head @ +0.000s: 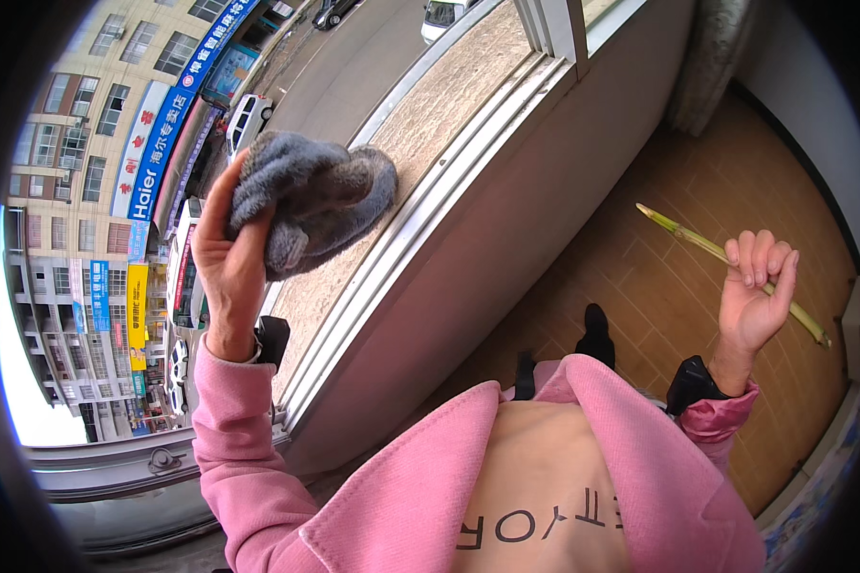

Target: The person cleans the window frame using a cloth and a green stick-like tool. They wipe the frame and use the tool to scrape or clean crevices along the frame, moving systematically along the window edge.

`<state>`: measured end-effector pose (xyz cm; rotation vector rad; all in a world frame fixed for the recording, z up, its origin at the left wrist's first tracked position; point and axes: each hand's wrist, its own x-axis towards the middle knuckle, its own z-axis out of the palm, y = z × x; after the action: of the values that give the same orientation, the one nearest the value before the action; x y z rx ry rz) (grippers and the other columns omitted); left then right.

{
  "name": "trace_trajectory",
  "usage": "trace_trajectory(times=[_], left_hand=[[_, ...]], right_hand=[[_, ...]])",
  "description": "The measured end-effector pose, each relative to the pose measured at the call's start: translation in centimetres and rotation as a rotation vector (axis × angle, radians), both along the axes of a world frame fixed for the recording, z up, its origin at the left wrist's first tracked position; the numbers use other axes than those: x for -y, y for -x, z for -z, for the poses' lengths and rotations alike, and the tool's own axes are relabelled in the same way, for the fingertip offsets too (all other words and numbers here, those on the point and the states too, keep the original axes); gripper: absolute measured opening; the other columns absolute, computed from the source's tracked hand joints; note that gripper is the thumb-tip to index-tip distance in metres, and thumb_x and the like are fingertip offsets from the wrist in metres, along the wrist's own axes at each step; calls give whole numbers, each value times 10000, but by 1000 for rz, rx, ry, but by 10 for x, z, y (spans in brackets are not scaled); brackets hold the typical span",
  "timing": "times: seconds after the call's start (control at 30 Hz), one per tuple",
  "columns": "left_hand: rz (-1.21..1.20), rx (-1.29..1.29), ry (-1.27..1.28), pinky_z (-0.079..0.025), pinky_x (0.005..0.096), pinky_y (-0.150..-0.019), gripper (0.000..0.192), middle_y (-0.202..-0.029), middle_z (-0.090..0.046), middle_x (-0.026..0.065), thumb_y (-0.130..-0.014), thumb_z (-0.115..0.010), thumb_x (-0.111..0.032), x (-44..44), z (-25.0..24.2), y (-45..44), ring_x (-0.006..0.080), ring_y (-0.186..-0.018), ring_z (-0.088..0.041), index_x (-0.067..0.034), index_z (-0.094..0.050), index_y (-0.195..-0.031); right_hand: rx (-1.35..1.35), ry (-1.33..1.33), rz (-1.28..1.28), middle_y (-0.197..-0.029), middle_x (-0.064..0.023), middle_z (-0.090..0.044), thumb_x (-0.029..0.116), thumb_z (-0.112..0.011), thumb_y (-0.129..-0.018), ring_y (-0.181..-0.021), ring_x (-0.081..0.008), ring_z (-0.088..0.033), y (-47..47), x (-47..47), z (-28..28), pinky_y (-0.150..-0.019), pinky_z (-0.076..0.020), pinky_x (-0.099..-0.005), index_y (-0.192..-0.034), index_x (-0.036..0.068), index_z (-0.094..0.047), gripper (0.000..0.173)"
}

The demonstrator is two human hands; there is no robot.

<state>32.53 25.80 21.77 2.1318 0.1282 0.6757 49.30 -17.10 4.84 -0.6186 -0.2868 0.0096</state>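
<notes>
My left hand is raised at the open window, its fingers closed on a bunched grey plush cloth. The cloth hangs in front of the rough outer ledge, close to the white window track; whether it touches the ledge I cannot tell. On the other side, over the indoor floor, my right hand is curled around a thin green plant stalk. Both ends of the stalk stick out of the fist, the upper left one pale and pointed.
The sill wall runs diagonally between my hands. Below is a brown tiled floor with one dark shoe. A curtain hangs at the top right. Outside lie a street with vehicles and a building with shop signs.
</notes>
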Motion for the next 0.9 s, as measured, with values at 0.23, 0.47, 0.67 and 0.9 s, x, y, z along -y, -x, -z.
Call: trace_trajectory(times=[0.23,0.47,0.67,0.9], left_hand=[[316,-535,-527,-363,423,-1129,578,-1439,-477,269,-901,-628,-60,32,93,12,405,-1348,-462,4,-441,-1444],[483,-399,-609,-378,462,-1110,572,-1458,-449,266,-892,-640,-102,47,101,-104,428,-1328,-462,-63,-471,-1437],[527,-205,-641,-473,412,-1007,367,-1335,-521,209,-910,-587,-57,79,110,-195,368,-1182,-566,-94,-615,-1274],[202,-112,268,-504,265,-938,306,-1181,-664,70,-1003,-544,-69,23,78,-163,136,-1042,-634,11,-597,-1293]], right_hand=[[-43,35,46,-674,20,-317,289,-357,-1093,-622,-102,-297,5,0,4,-682,-317,-296,-757,140,-397,371],[-107,25,156,-671,24,-327,285,-368,-1090,-619,-96,-313,4,24,26,-679,-325,-293,-756,147,-395,362],[-12,-42,88,-670,31,-333,297,-350,-1095,-617,-96,-311,4,10,-6,-674,-322,-291,-751,157,-388,373],[521,148,-65,-684,33,-361,392,-291,-1101,-589,-93,-305,1,-52,-77,-648,-352,-290,-770,142,-429,437]])
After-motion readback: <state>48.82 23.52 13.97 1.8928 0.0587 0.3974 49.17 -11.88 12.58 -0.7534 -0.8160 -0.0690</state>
